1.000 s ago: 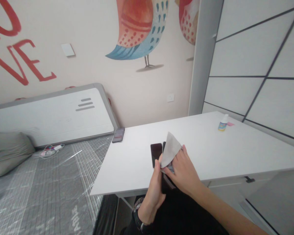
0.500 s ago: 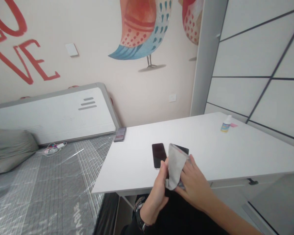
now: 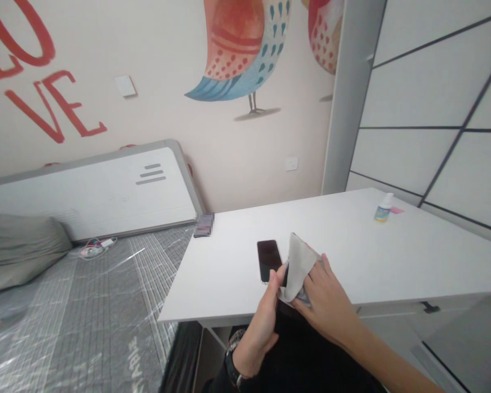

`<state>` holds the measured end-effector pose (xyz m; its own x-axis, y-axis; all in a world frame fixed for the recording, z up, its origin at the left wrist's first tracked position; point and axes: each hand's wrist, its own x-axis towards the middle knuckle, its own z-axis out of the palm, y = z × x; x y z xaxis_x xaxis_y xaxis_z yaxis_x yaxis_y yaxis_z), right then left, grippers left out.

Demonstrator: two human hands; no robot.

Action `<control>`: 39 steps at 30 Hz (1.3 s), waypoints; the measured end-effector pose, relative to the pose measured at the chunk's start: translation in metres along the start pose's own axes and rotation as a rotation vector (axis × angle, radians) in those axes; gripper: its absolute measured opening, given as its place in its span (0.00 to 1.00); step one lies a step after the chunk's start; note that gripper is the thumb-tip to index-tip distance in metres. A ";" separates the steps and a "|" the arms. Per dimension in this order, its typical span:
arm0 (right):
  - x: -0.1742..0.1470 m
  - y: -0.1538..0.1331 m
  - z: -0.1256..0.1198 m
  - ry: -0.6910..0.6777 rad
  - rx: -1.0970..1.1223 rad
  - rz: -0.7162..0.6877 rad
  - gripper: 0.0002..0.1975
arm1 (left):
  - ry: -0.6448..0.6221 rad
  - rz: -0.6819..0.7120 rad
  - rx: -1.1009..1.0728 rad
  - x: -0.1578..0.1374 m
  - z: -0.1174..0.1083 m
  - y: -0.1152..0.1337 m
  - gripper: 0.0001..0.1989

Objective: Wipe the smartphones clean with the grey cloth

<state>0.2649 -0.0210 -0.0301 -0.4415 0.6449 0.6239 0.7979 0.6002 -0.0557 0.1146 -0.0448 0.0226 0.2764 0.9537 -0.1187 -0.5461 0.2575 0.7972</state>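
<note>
A light grey cloth point(image 3: 301, 265) is bunched in my right hand point(image 3: 329, 300), whose fingers are closed around its right side. My left hand point(image 3: 262, 327), with a watch on the wrist, grips a dark, flat, phone-like object point(image 3: 286, 275). The cloth drapes over that object and hides most of it; only a narrow dark edge shows near my left fingertips. Both hands are over the table's front edge. Just beyond my left fingers, a phone point(image 3: 268, 258) with a black screen lies face up on the white table point(image 3: 221, 273).
At the table's right rear stands a small spray bottle point(image 3: 383, 208) beside a pink slip point(image 3: 397, 210). A pixelated item point(image 3: 204, 224) lies at the left rear corner. To the left is a plastic-covered bed point(image 3: 102, 305) with a grey pillow point(image 3: 24, 251) and a cable point(image 3: 96, 248).
The cloth has shifted and tilted over the held object. The dark corner that stuck out behind it is now covered, and a dark edge shows on the left. The view has turned slightly left.
</note>
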 end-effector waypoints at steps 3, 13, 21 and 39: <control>-0.006 -0.003 0.005 -0.049 0.073 -0.086 0.31 | 0.031 -0.023 -0.027 0.001 0.000 0.000 0.30; -0.004 -0.011 0.005 -0.056 0.051 -0.106 0.29 | 0.087 -0.026 -0.065 0.005 0.001 0.000 0.27; -0.002 -0.008 0.005 -0.020 0.040 0.010 0.32 | 0.105 -0.007 0.062 0.000 0.006 0.009 0.24; -0.007 -0.012 0.011 -0.048 0.085 -0.019 0.30 | 0.170 0.012 0.014 0.010 0.002 0.005 0.23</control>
<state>0.2543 -0.0276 -0.0424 -0.4770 0.6535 0.5877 0.7521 0.6495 -0.1117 0.1162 -0.0346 0.0266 0.1321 0.9694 -0.2067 -0.5373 0.2453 0.8069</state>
